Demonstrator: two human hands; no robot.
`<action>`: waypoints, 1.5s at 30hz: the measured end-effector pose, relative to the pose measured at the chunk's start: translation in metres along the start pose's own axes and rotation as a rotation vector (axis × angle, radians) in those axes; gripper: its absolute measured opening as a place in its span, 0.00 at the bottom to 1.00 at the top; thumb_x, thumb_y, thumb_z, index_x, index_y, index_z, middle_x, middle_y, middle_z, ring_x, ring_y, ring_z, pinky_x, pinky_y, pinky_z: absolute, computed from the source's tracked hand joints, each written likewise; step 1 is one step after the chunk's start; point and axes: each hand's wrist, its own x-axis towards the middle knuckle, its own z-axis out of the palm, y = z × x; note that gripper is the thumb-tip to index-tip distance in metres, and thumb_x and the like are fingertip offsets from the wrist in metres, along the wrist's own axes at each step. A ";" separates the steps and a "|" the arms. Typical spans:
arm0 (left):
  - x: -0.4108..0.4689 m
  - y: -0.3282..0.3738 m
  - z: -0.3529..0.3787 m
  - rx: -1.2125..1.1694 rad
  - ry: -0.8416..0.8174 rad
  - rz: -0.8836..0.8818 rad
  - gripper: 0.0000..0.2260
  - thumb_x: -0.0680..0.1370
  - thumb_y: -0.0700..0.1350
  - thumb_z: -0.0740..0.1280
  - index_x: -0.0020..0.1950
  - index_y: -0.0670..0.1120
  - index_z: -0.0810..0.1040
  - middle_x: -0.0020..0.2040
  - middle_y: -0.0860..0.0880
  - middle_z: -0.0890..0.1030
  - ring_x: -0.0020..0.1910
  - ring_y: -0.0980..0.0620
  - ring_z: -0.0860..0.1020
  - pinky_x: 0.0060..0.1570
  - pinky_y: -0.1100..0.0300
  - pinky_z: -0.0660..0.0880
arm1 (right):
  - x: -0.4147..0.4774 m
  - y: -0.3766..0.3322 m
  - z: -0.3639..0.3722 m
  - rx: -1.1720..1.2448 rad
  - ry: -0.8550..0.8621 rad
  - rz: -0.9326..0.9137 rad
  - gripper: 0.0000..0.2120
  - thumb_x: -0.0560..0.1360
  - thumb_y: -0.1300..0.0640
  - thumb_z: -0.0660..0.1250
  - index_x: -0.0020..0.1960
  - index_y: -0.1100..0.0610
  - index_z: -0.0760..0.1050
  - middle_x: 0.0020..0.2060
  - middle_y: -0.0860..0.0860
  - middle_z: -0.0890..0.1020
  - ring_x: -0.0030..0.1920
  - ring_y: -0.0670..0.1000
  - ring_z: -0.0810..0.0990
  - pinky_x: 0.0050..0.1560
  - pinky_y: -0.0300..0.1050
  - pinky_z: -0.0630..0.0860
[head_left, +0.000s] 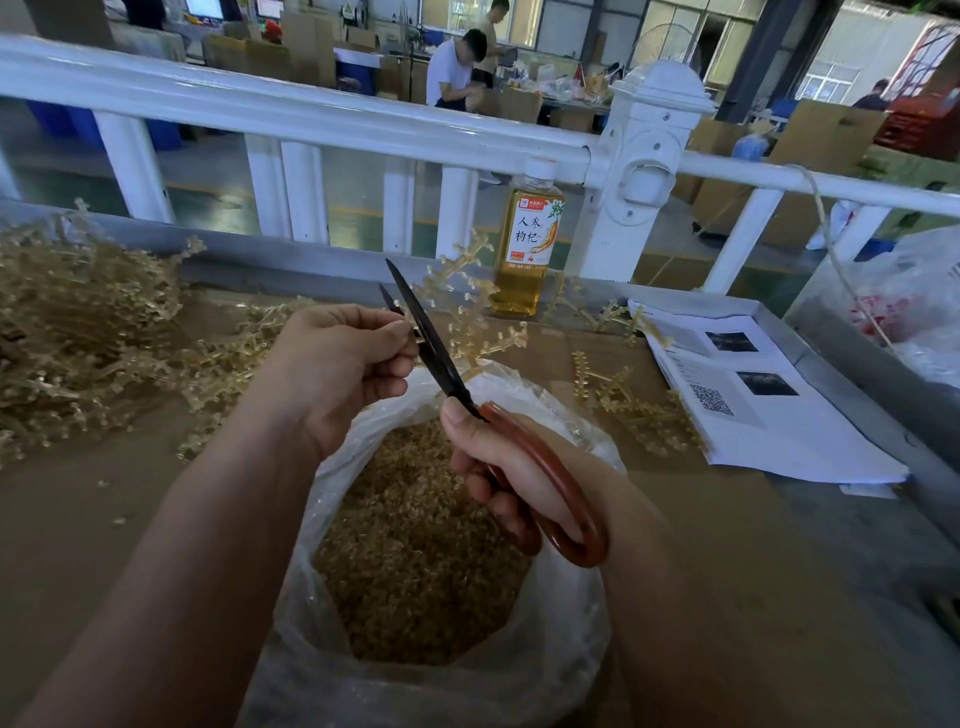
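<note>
My R hand (514, 483) grips the scissors (431, 338) by the red handles, blades apart, over the bag (561, 649)'s far rim, while my L hand (343, 364) pinches a sprue (467, 312) at the blades, just above that rim.

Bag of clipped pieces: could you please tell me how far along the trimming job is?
Done: many clipped pieces lie in the bag. In hand: left hand pinches a branch, right hand holds open scissors at it. Left: a large pile of branches, apparently untrimmed.
</note>
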 end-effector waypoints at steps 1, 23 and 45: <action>0.000 -0.001 0.001 0.005 0.015 0.017 0.08 0.76 0.32 0.62 0.37 0.40 0.74 0.23 0.51 0.77 0.21 0.59 0.73 0.23 0.68 0.72 | -0.001 -0.001 0.000 0.002 0.004 0.000 0.22 0.72 0.33 0.55 0.39 0.51 0.70 0.29 0.48 0.72 0.24 0.44 0.67 0.27 0.38 0.67; 0.000 -0.011 0.011 0.095 0.145 0.115 0.08 0.77 0.33 0.63 0.38 0.42 0.73 0.33 0.45 0.77 0.23 0.60 0.75 0.25 0.67 0.73 | -0.010 -0.011 0.005 0.192 -0.067 0.035 0.18 0.78 0.41 0.52 0.37 0.52 0.65 0.23 0.45 0.72 0.21 0.41 0.70 0.23 0.33 0.66; 0.007 -0.002 -0.011 -0.123 0.127 -0.049 0.10 0.77 0.31 0.56 0.40 0.39 0.73 0.23 0.50 0.77 0.21 0.58 0.75 0.22 0.68 0.71 | 0.001 0.000 -0.003 -0.079 -0.026 -0.044 0.24 0.63 0.30 0.53 0.38 0.50 0.69 0.28 0.49 0.69 0.25 0.45 0.66 0.26 0.39 0.66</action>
